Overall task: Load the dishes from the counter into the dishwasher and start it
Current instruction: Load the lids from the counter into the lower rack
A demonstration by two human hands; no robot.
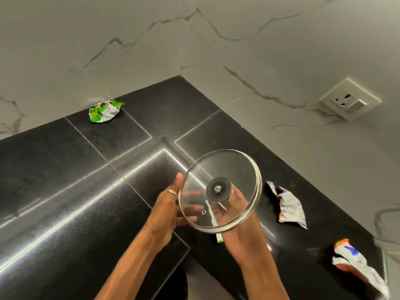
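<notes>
A round glass lid (229, 169) with a steel rim and a black centre knob is held tilted above the black counter (65, 169), its underside facing me. My left hand (164, 213) holds the lid's left rim, thumb along the edge and fingers showing through the glass. My right hand (240, 239) is behind and below the lid, with its fingers around the knob side. No dishwasher and no other dishes are in view.
The counter forms a corner against marble-look walls. A crumpled green wrapper (104, 111) lies at the back wall. Two silver-and-orange wrappers (287, 206) (355, 263) lie on the right. A wall socket (349, 100) sits on the right wall.
</notes>
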